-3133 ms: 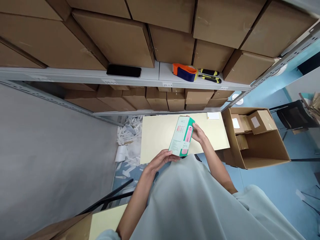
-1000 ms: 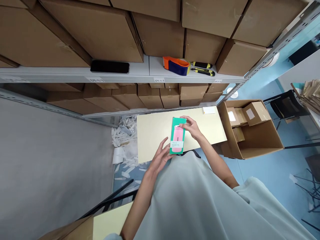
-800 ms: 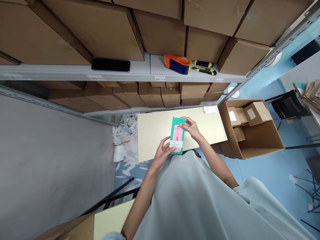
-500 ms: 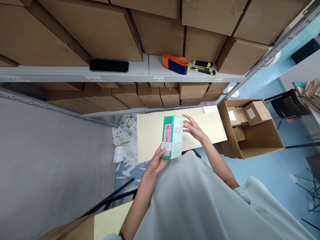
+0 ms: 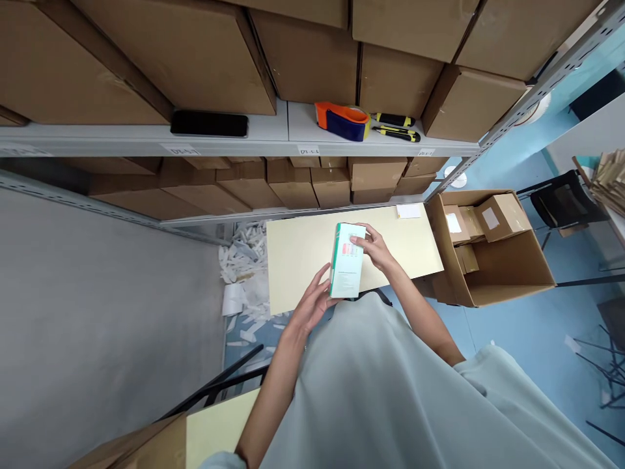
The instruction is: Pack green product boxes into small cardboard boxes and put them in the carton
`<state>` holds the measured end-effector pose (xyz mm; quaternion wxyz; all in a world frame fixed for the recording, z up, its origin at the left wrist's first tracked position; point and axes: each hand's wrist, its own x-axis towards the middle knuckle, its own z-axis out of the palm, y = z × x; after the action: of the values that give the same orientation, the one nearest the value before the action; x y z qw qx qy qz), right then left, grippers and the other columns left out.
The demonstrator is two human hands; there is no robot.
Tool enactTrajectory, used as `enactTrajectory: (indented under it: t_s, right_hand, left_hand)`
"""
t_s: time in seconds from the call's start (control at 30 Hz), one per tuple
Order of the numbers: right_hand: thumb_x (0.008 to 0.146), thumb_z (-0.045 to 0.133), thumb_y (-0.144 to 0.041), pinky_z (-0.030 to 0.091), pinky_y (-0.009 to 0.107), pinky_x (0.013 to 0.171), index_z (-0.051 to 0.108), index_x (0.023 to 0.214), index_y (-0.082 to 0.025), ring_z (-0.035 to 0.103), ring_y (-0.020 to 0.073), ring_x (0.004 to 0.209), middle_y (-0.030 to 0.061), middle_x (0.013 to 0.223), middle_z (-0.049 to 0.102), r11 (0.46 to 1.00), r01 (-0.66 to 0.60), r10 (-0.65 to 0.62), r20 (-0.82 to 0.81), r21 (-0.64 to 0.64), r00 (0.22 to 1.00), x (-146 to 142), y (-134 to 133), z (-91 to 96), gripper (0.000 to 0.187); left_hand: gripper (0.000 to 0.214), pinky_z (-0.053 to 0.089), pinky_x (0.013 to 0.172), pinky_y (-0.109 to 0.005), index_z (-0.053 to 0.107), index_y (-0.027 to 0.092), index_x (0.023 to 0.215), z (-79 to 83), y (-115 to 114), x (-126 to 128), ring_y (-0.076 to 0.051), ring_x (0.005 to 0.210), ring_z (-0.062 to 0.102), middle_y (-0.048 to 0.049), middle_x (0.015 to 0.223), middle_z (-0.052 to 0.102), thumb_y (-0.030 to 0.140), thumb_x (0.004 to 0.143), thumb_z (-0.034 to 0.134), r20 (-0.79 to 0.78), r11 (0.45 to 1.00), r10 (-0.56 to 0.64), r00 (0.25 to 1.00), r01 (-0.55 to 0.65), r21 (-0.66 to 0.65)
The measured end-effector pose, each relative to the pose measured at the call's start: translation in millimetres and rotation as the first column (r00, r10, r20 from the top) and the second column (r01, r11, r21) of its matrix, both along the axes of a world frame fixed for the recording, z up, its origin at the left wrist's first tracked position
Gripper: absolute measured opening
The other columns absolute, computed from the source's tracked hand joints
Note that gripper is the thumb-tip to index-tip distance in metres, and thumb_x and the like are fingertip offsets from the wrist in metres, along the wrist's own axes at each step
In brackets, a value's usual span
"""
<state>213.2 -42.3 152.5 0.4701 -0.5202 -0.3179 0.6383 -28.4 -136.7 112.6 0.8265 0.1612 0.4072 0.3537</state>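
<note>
A small white and green product box (image 5: 347,264) is held upright above the cream table (image 5: 293,260). Its white side with printed text and small pink pictures faces me, and a green edge shows on the left. My right hand (image 5: 375,247) grips the upper right of the box, thumb on the printed face and fingers behind. My left hand (image 5: 312,305) is at the lower left of the box with fingers spread; its fingertips are at the box's edge, and I cannot tell how firmly they touch.
A large open carton (image 5: 508,277) with several small boxes stands right of the table. On the shelf (image 5: 273,140) ahead lie a phone (image 5: 209,123), an orange and blue tape dispenser (image 5: 343,121) and yellow-black utility knives (image 5: 396,133). White scraps (image 5: 247,251) cover the floor at left.
The box has turned so its white side faces me instead of the green front with the pink bottle. My right hand has closed on it; my left hand has loosened its hold.
</note>
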Motion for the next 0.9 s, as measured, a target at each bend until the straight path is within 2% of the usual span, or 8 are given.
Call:
enactTrajectory:
  t_s: [0.17, 0.33, 0.47, 0.6, 0.67, 0.73, 0.83, 0.9]
  right_hand:
    - [0.062, 0.102, -0.054, 0.064, 0.032, 0.082, 0.075, 0.116, -0.025, 0.073, 0.0205, 0.096, 0.0039, 0.113, 0.079, 0.995, 0.067, -0.076, 0.126, 0.075, 0.989, -0.8, 3.5, -4.9, 0.067]
    - [0.066, 0.101, -0.06, 0.064, 0.032, 0.085, 0.074, 0.123, -0.026, 0.073, 0.0207, 0.099, 0.004, 0.115, 0.078, 0.996, 0.039, -0.05, 0.143, 0.075, 0.989, -0.1, 0.2, -5.2, 0.071]
    - [0.075, 0.099, -0.066, 0.063, 0.031, 0.089, 0.07, 0.14, -0.032, 0.074, 0.0223, 0.111, 0.0046, 0.127, 0.078, 0.996, -0.077, 0.073, 0.068, 0.05, 0.995, 13.4, -4.3, 3.9, 0.08]
    - [0.074, 0.099, -0.069, 0.064, 0.035, 0.094, 0.064, 0.151, -0.036, 0.075, 0.0248, 0.115, 0.0037, 0.123, 0.079, 0.987, -0.152, 0.155, -0.069, 0.046, 0.985, 21.5, -7.7, 14.1, 0.091]
    - [0.073, 0.1, -0.066, 0.064, 0.035, 0.092, 0.066, 0.148, -0.035, 0.076, 0.0254, 0.112, 0.0033, 0.119, 0.08, 0.986, -0.162, 0.166, -0.091, 0.046, 0.982, 19.8, -8.1, 16.7, 0.088]
    - [0.072, 0.099, -0.062, 0.063, 0.034, 0.089, 0.071, 0.138, -0.033, 0.075, 0.025, 0.11, 0.0029, 0.114, 0.08, 0.989, -0.144, 0.147, -0.07, 0.041, 0.987, 15.9, -6.9, 16.7, 0.077]
    - [0.071, 0.099, -0.056, 0.064, 0.033, 0.087, 0.076, 0.122, -0.03, 0.075, 0.0231, 0.104, 0.002, 0.109, 0.079, 0.997, -0.071, 0.071, 0.016, 0.028, 0.997, 9.9, -2.7, 12.0, 0.063]
    - [0.067, 0.101, -0.052, 0.065, 0.034, 0.086, 0.077, 0.119, -0.028, 0.075, 0.0216, 0.099, 0.0016, 0.106, 0.078, 0.999, -0.029, 0.027, 0.073, 0.017, 0.997, 6.9, 0.6, 6.6, 0.062]
  left_hand:
    - [0.093, 0.07, 0.108, -0.051, 0.057, 0.033, 0.163, 6.2, 4.5, 6.0, -0.036, 0.137, 0.076, -0.0145, 0.152, 0.074, 0.042, 0.083, 0.103, -0.189, 0.993, 0.004, 0.982, 0.019, 0.118]
    - [0.094, 0.073, 0.097, -0.047, 0.061, 0.03, 0.156, 3.6, 6.8, 17.1, -0.035, 0.122, 0.082, -0.0132, 0.139, 0.081, 0.038, 0.075, 0.107, -0.255, 0.992, 0.031, 0.966, 0.002, 0.128]
    - [0.09, 0.072, 0.101, -0.049, 0.065, 0.024, 0.158, -0.2, 6.2, 6.4, -0.039, 0.127, 0.08, -0.0167, 0.145, 0.079, 0.041, 0.078, 0.103, -0.125, 0.995, -0.016, 0.992, 0.029, 0.101]
    - [0.083, 0.071, 0.105, -0.051, 0.065, 0.023, 0.16, -14.6, 0.1, -8.7, -0.041, 0.134, 0.077, -0.0183, 0.149, 0.078, 0.043, 0.085, 0.096, 0.078, 0.999, -0.052, 0.996, 0.052, 0.008]
    - [0.08, 0.071, 0.104, -0.05, 0.066, 0.023, 0.159, -22.1, -2.2, -12.8, -0.041, 0.132, 0.079, -0.0174, 0.143, 0.081, 0.042, 0.086, 0.095, 0.119, 0.997, -0.059, 0.991, 0.065, -0.046]
    - [0.081, 0.071, 0.101, -0.05, 0.066, 0.023, 0.16, -24.7, -2.4, -14.1, -0.041, 0.13, 0.08, -0.0171, 0.139, 0.083, 0.044, 0.087, 0.094, 0.135, 0.993, -0.077, 0.988, 0.088, -0.077]
    - [0.086, 0.071, 0.101, -0.049, 0.058, 0.027, 0.168, -17.0, 1.0, -11.5, -0.041, 0.131, 0.079, -0.0132, 0.148, 0.079, 0.044, 0.091, 0.093, 0.081, 0.995, -0.086, 0.993, 0.089, -0.038]
    - [0.091, 0.07, 0.103, -0.05, 0.052, 0.034, 0.172, -8.0, 4.1, -7.6, -0.038, 0.131, 0.079, -0.011, 0.153, 0.076, 0.044, 0.092, 0.093, 0.005, 0.998, -0.067, 0.998, 0.067, 0.023]
